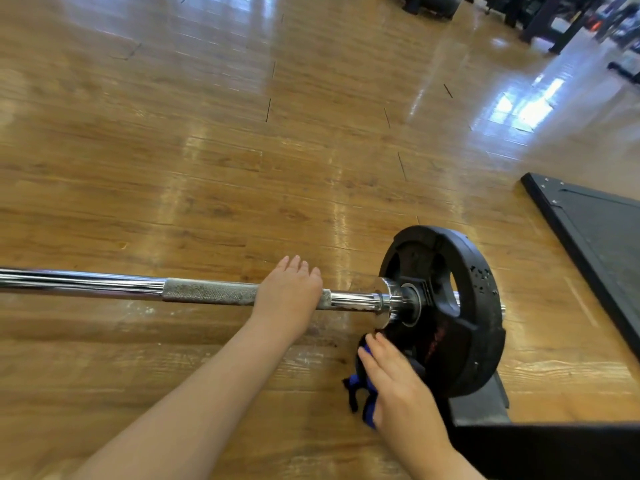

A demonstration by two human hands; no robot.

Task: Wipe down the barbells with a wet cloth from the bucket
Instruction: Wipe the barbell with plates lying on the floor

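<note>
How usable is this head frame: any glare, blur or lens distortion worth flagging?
Head view: window glare streaks the wooden floor at upper right; wide-angle bending curves the floorboards; background gym equipment is soft. The barbell, weight plate, left hand, right hand and blue cloth read clearly.

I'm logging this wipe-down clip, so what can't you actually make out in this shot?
- Barbell: far end cut by the left edge.
- Cloth: mostly hidden under the right hand; wetness unclear.
- Bucket: not in view.
- Background equipment: blurred.
</note>
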